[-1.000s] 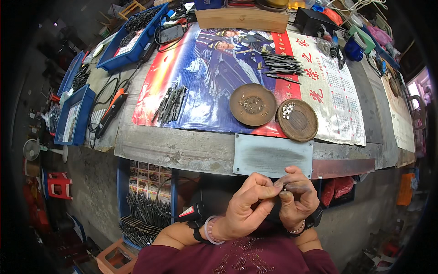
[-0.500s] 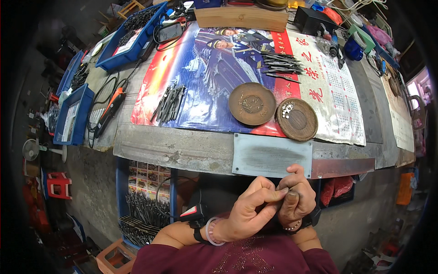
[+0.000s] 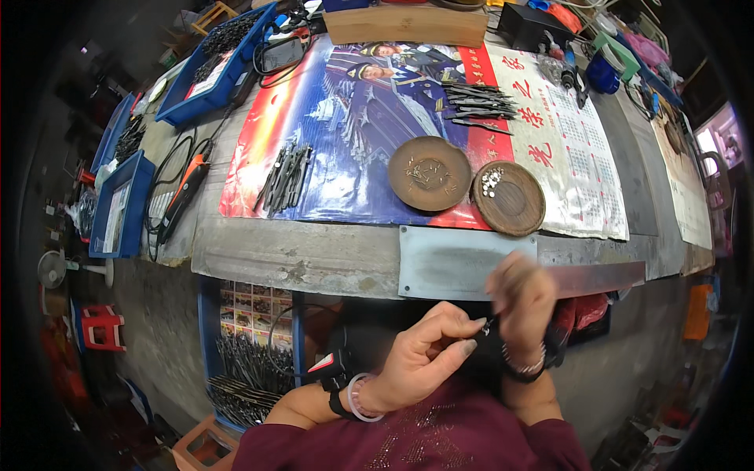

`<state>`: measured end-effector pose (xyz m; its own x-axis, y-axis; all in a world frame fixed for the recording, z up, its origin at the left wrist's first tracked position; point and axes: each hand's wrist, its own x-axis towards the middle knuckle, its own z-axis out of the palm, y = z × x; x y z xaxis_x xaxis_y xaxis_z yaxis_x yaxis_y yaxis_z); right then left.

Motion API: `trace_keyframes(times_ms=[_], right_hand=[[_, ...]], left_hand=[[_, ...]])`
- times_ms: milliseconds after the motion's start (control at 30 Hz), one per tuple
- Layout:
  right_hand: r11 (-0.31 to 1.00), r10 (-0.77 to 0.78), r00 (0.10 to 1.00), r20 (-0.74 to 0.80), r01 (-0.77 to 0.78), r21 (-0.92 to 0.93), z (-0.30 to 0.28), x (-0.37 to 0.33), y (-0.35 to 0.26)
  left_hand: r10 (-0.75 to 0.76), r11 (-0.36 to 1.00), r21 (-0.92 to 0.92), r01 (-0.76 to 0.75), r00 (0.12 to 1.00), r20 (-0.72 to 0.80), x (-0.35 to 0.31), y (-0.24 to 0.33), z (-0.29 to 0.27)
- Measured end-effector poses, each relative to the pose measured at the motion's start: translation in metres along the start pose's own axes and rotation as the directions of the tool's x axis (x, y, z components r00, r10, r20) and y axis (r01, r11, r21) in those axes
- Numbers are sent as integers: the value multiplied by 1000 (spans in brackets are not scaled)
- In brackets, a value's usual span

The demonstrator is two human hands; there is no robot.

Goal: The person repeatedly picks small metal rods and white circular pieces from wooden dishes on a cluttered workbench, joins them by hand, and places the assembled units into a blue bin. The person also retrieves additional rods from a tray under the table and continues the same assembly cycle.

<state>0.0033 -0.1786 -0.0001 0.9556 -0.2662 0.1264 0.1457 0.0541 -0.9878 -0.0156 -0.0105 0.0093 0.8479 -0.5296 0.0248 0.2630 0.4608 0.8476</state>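
My left hand point(image 3: 428, 353) is closed in a pinch in front of my chest. From its thumb and forefinger juts a small dark piece point(image 3: 488, 324) with a pale, shiny bit on it; its exact kind is too small to make out. Beside it, up and to the right, my right hand point(image 3: 525, 302) is smeared by motion over the front edge of a grey-blue plate point(image 3: 440, 263). Past that plate stand two round wooden dishes: one point(image 3: 404, 192) has small brass-coloured pins in it, the other point(image 3: 532, 212) small white beads.
Bundles of thin black sticks lie on the poster at left point(image 3: 284, 179) and at far right point(image 3: 481, 102). An orange-and-black tool point(image 3: 184, 196) with a cable rests near blue trays point(image 3: 126, 208). Below the table's left front, a blue crate point(image 3: 210, 314) holds many black sticks.
My hands were together, fingertips touching; now they are apart. The right hand has moved up and away, and the small dark piece shows in my left fingertips.
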Motion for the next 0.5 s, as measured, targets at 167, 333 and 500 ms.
trace_keyframes(times_ms=[167,333,500], right_hand=[[912,-409,904,125,400,93,11,1,-20],[998,46,983,-177,-54,-40,4,-3,-13],[999,25,998,-59,-23,27,4,-11,0]], left_hand=[[-119,992,-39,117,992,-36,-1,-3,-8],[-136,944,-305,128,991,-5,-4,-1,-8],[-106,920,-387,55,988,-110,-4,-2,-7]])
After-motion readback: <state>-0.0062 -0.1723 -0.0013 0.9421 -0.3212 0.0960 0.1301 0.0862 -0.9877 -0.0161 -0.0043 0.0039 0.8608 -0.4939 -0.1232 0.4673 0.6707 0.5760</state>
